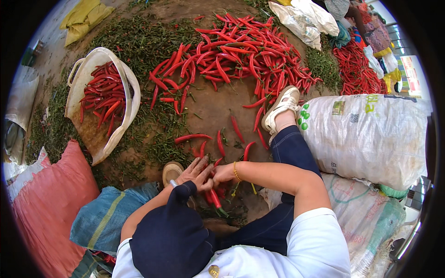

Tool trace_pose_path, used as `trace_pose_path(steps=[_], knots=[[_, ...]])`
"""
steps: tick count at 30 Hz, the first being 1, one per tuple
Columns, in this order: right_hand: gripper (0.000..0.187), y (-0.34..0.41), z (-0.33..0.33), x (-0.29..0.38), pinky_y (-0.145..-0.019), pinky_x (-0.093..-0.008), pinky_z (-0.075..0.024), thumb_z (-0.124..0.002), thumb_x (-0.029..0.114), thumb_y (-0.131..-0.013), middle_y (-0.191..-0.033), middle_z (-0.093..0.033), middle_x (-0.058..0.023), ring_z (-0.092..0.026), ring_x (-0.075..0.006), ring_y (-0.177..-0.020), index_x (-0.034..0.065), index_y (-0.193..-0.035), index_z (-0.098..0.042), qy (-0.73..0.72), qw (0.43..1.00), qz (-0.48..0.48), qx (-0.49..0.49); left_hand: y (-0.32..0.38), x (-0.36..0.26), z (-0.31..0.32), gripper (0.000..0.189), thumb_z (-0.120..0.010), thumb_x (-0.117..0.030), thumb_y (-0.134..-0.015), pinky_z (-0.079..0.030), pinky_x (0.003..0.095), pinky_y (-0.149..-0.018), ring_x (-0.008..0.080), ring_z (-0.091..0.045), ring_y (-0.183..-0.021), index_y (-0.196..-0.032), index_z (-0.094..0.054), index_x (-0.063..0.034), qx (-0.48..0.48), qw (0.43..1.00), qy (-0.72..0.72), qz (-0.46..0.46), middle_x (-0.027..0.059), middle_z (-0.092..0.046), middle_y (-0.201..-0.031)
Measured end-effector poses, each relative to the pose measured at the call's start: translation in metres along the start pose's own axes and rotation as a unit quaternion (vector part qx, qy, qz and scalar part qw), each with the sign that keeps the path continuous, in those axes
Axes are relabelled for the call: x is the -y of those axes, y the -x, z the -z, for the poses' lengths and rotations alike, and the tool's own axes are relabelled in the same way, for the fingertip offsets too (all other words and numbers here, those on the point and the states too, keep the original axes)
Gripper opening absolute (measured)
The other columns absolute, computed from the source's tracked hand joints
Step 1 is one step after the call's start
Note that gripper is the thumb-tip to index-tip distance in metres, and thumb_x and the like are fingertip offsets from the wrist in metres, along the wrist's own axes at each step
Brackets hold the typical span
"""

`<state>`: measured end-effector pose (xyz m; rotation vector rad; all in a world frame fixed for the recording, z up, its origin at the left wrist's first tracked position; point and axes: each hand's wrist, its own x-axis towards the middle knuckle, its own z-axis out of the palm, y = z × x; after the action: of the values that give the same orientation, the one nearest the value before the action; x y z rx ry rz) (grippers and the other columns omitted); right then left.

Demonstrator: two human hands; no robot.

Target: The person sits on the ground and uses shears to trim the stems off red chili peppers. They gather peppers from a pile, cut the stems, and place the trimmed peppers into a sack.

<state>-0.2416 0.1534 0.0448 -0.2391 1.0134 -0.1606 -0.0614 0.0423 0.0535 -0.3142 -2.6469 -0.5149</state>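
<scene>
Both hands meet low in the middle of the head view, over several red chili peppers. My left hand (199, 173), smudged dark on the fingers, has its fingers bent over the peppers. Against it on the right, my right hand (223, 174) has its fingers curled at the same peppers; its fingertips are partly hidden. Below the hands, red chili peppers (215, 199) with green stems point downward. Loose chili peppers (193, 137) lie just beyond. A large pile of red chili peppers (243, 52) spreads farther off.
At left, a cut white plastic container (132, 100) holds chili peppers. Green stems (163, 147) litter the ground around it. Stuffed sacks stand on both sides: pink (59, 205), blue (100, 215), white (365, 139). Another person (354, 21) is by a second pepper pile (358, 69) at upper right.
</scene>
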Motion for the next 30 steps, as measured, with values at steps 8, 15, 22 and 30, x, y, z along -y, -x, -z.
trace_pose_path(steps=[8,15,22,30], knots=[[0.029,0.010,0.025,0.056,-0.056,-0.0322,-0.0471,-0.074,0.008,-0.068,-0.078,-0.066,-0.0014,-0.059,-0.0134,-0.067,0.0072,-0.097,-0.068,0.254,0.965,0.065,-0.007,0.008,0.005,-0.017,0.028,-0.070,-0.018,-0.074,-0.054,0.0489,-0.073,0.0380,-0.065,-0.085,-0.096,-0.062,-0.0031,-0.026,0.992,-0.049,0.111,0.0245,-0.063,-0.104],[0.037,0.018,0.056,0.107,-0.057,-0.0390,-0.0542,-0.076,0.017,-0.081,-0.090,-0.068,-0.0033,-0.064,-0.0166,-0.074,0.0072,-0.116,-0.067,0.240,0.966,0.075,0.059,0.008,0.011,-0.011,0.040,-0.075,-0.020,-0.072,-0.052,0.0502,-0.070,0.0411,-0.063,-0.083,-0.105,-0.059,-0.0030,0.008,0.972,0.020,0.234,0.0215,-0.061,-0.100],[0.038,0.030,0.071,0.092,-0.068,-0.0313,-0.0564,-0.073,0.029,-0.094,-0.103,-0.070,-0.0025,-0.066,-0.0166,-0.082,0.0098,-0.126,-0.067,-0.013,0.981,0.191,-0.030,-0.003,0.021,-0.006,0.048,-0.087,-0.016,-0.072,-0.058,0.0431,-0.072,0.0359,-0.071,-0.084,-0.109,-0.059,-0.0037,-0.074,0.922,0.083,0.370,0.0169,-0.070,-0.092],[0.040,-0.028,0.072,0.041,-0.080,-0.0350,-0.0566,-0.075,0.021,-0.089,-0.104,-0.072,-0.0107,-0.070,-0.0232,-0.090,0.0026,-0.123,-0.067,-0.250,0.823,0.405,-0.310,0.008,0.048,0.005,0.052,-0.083,-0.010,-0.075,-0.057,0.0379,-0.077,0.0298,-0.072,-0.086,-0.118,-0.055,-0.0013,-0.272,0.790,0.164,0.525,0.0163,-0.071,-0.098]])
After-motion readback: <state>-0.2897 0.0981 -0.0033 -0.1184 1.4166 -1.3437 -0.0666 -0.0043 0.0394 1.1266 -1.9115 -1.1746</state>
